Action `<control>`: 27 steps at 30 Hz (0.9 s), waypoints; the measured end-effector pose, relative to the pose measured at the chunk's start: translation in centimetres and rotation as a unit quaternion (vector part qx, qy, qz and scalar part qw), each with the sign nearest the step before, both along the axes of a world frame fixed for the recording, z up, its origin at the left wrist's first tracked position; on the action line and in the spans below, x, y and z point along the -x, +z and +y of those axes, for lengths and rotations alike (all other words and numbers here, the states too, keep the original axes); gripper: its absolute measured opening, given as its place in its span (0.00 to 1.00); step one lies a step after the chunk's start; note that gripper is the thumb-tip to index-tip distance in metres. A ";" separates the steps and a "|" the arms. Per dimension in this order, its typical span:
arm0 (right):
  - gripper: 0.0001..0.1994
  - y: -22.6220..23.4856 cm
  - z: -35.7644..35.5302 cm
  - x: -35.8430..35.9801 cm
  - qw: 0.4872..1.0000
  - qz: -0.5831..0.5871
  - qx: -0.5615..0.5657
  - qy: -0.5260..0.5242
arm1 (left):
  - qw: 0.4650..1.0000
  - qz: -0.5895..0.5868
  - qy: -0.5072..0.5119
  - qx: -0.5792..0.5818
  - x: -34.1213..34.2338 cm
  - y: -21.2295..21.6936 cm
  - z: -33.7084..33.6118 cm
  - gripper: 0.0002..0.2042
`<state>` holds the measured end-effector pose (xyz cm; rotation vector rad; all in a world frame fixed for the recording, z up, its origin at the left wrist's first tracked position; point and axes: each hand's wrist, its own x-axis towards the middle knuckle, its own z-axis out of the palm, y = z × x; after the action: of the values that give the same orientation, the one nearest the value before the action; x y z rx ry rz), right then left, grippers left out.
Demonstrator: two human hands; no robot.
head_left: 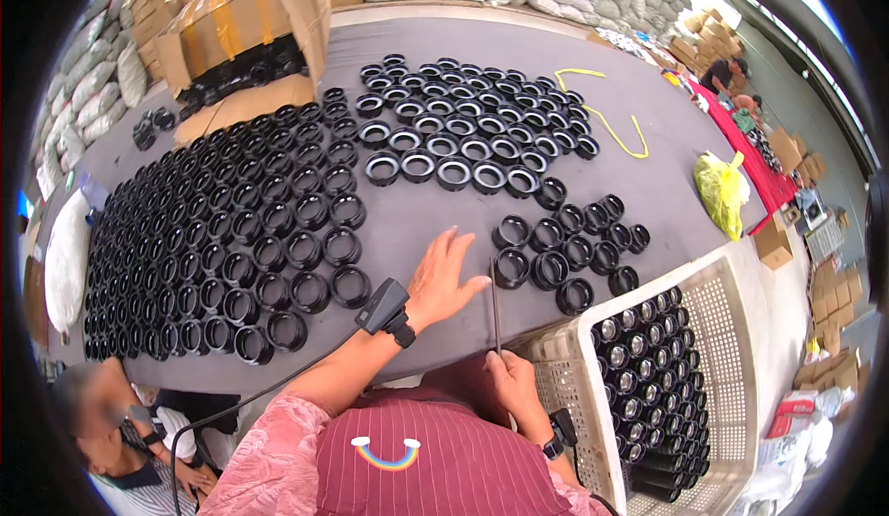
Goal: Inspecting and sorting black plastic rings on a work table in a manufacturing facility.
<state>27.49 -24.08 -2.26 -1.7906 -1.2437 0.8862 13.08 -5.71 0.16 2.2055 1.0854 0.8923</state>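
My left hand (pixel 443 280) hovers over or rests on the grey cloth with its fingers stretched out, holding nothing. A thin dark rod (pixel 495 317) stands up from my right hand (pixel 511 379), whose fingers are wrapped round its lower end at the table's front edge. Just beyond the rod's tip is a loose cluster of black rings (pixel 549 270). A large block of black rings (pixel 269 252) lies in rows to the left of my left hand. Farther back sits a group of black rings with pale inner rims (pixel 454 174).
At the right front, a pale plastic crate (pixel 727 331) holds many black cylinders (pixel 648 368). An open cardboard box (pixel 243 18) with black parts lies at the back left. Yellow cord (pixel 616 136) and a yellow plastic bag (pixel 720 192) are on the right. Another person (pixel 116 423) is at lower left.
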 end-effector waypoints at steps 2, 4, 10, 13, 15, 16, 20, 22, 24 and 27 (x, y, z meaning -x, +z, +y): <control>0.18 -0.1 -0.9 -0.2 0.998 0.016 0.046 0.029 | 0.999 -0.012 -0.039 0.007 -1.6 -0.3 0.4 0.44; 0.16 -1.8 -2.4 0.8 0.997 0.077 -0.018 -0.001 | 0.997 0.020 -0.069 -0.003 -3.7 -0.3 0.5 0.48; 0.16 -4.4 -8.5 -0.7 0.993 0.073 0.090 -0.022 | 0.993 0.020 -0.112 -0.024 -8.4 -1.3 0.4 0.53; 0.14 -7.1 -11.8 -0.7 0.962 0.237 0.093 -0.100 | 0.992 0.065 -0.071 -0.083 -10.9 -0.6 -0.3 0.51; 0.13 -6.8 -12.1 -1.2 0.960 0.240 0.101 -0.100 | 0.993 0.063 -0.067 -0.078 -12.5 -0.8 -0.5 0.51; 0.13 -6.3 -11.9 -1.3 0.959 0.243 0.110 -0.097 | 0.994 0.061 -0.060 -0.073 -13.1 -0.9 -0.5 0.51; 0.13 -6.3 -11.1 -1.7 0.960 0.244 0.097 -0.098 | 0.996 0.063 -0.040 -0.049 -16.3 -0.7 -0.8 0.50; 0.13 -6.2 -10.9 -1.9 0.951 0.263 0.128 -0.100 | 0.996 0.055 -0.046 -0.058 -17.8 -0.9 -0.3 0.49; 0.13 -5.2 -10.4 -1.7 0.945 0.284 0.121 -0.111 | 0.996 0.052 -0.048 -0.059 -19.3 -0.9 0.3 0.49; 0.12 -6.0 -10.5 -2.1 0.942 0.286 0.137 -0.110 | 0.995 0.055 -0.077 -0.041 -21.6 -0.5 1.7 0.50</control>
<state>29.54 -34.63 -8.28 -1.6577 -0.5582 1.3714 34.66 -3.98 -0.32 2.3940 0.9276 0.7684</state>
